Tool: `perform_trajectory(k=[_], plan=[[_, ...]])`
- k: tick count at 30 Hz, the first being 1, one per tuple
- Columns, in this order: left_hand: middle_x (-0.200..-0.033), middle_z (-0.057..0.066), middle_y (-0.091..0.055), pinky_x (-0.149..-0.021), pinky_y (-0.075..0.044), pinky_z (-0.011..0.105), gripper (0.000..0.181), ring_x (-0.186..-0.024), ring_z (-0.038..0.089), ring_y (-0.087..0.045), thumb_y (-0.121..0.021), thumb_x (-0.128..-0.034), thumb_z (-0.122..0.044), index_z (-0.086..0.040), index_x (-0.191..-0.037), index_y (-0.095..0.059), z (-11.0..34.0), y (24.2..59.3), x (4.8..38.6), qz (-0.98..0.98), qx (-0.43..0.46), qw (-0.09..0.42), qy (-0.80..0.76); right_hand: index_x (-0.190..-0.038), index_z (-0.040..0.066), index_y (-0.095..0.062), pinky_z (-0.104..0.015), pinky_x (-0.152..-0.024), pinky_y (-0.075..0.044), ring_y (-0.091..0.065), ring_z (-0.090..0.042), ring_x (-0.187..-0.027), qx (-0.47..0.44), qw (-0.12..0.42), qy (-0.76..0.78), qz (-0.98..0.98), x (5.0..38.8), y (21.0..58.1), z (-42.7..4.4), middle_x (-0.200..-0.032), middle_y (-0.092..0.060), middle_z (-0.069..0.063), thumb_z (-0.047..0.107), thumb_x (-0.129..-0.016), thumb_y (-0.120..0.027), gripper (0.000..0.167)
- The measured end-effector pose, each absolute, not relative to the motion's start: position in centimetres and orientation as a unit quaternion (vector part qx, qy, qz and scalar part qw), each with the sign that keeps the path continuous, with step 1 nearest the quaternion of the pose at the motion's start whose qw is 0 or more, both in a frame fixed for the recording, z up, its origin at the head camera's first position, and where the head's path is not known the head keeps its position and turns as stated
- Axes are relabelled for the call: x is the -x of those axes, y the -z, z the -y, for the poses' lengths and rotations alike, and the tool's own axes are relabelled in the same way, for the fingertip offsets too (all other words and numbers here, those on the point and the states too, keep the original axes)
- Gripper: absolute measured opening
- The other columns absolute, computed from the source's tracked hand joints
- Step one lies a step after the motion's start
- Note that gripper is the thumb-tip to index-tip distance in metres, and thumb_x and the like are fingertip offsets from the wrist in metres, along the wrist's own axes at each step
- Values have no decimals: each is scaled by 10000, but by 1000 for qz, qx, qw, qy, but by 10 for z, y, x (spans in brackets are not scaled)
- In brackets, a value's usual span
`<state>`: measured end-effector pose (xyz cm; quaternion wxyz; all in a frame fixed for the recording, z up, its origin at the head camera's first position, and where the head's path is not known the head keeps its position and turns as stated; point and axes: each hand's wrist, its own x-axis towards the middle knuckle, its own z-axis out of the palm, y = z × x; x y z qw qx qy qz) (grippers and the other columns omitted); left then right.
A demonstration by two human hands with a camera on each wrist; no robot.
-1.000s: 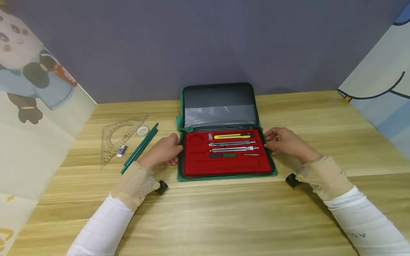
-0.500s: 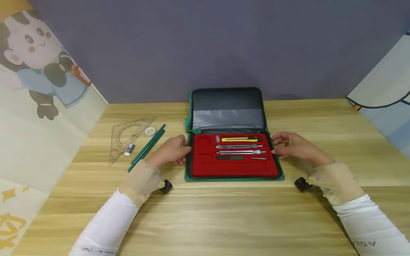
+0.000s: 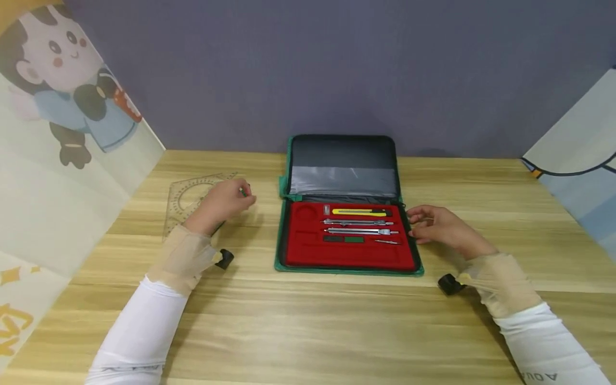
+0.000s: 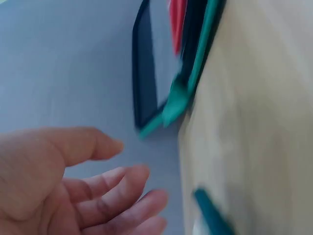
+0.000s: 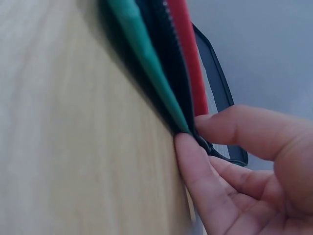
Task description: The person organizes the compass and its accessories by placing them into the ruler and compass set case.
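Observation:
A zippered drawing-instrument case (image 3: 348,270) lies unfolded on the wooden table, its red tray (image 3: 351,256) facing up. The tray holds a yellow utility knife (image 3: 361,212), two metal compasses (image 3: 361,231) and small pieces. My right hand (image 3: 447,230) pinches the case's right edge between thumb and index finger, as the right wrist view shows. Over the dark green pencils (image 4: 212,215) hovers my left hand (image 3: 221,203), its thumb and fingers apart with nothing between them. It covers most of the pencils in the head view.
A clear set square (image 3: 178,198) with a protractor arc lies partly under the left hand. The eraser and the white tape roll are hidden in the head view. A grey wall (image 3: 337,69) rises behind the table (image 3: 313,331).
My left hand has left the case's left edge and moved left over the pencils. My right hand stays at the case's right edge. The head view has shifted slightly.

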<state>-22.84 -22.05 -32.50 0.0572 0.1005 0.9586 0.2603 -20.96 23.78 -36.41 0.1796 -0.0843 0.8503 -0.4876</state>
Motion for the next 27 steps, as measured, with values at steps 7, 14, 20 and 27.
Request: perform_trajectory(k=[7,14,20,27], plan=[[-1051,247,-601,-793,-447,489,192,-936,374,-569,-545,-920,-128,33,-1025,-541,256,316,233,-967,-78,-10,-243,-1358,-124,-310,-271,-745,-546,-586,-49,-861,88,186,506,-838,211,367,-241,-1243,-396,-264,0,-883,-561,551],[-1257,258,-530,-941,-389,560,290,-1165,434,-470,-517,-924,-71,18,-1199,-544,266,333,247,-968,-93,14,-233,-1361,-129,-304,-273,-742,-547,-589,-39,-857,89,185,505,-838,212,369,-244,-1245,-390,-267,-21,-884,-552,548],[-1365,271,-438,-976,-360,547,407,-1198,432,-432,-479,-888,8,27,-1295,-498,266,340,253,-964,-112,23,-241,-1362,-139,-290,-275,-746,-548,-587,-38,-856,89,190,506,-837,212,368,-245,-1241,-383,-269,-34,-885,-544,551],[-1438,299,-322,-1070,-257,562,500,-1330,460,-282,-482,-870,51,57,-1365,-414,268,345,256,-964,-116,58,-231,-1364,-142,-282,-280,-751,-548,-588,-42,-858,88,198,507,-834,213,369,-243,-1244,-378,-272,-35,-889,-543,552]])
